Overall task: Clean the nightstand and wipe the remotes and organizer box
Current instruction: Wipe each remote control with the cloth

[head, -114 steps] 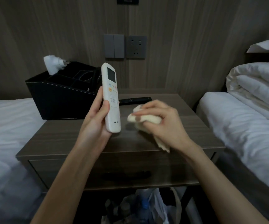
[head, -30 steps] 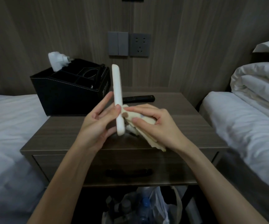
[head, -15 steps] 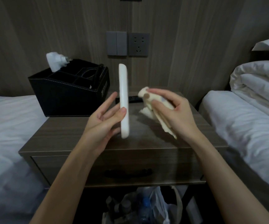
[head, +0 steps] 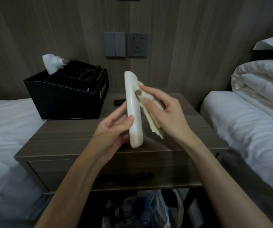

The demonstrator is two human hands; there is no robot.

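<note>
My left hand (head: 114, 129) pinches the lower half of a white air-conditioner remote (head: 133, 109) between thumb and fingers, holding it upright and edge-on above the nightstand (head: 66, 139), probably so its far face is open to wiping. My right hand (head: 167, 116) is curled round a bunched cream cloth (head: 150, 119) and presses it against the remote's upper right side. The cloth's tail hangs below my palm. Behind the white remote, a black remote (head: 120, 102) lies flat on the nightstand, mostly hidden. Farther left stands the black organizer box (head: 63, 99), with a white plug adapter (head: 51, 63) sticking out of its back corner. A wall socket (head: 137, 45) sits beyond.
</note>
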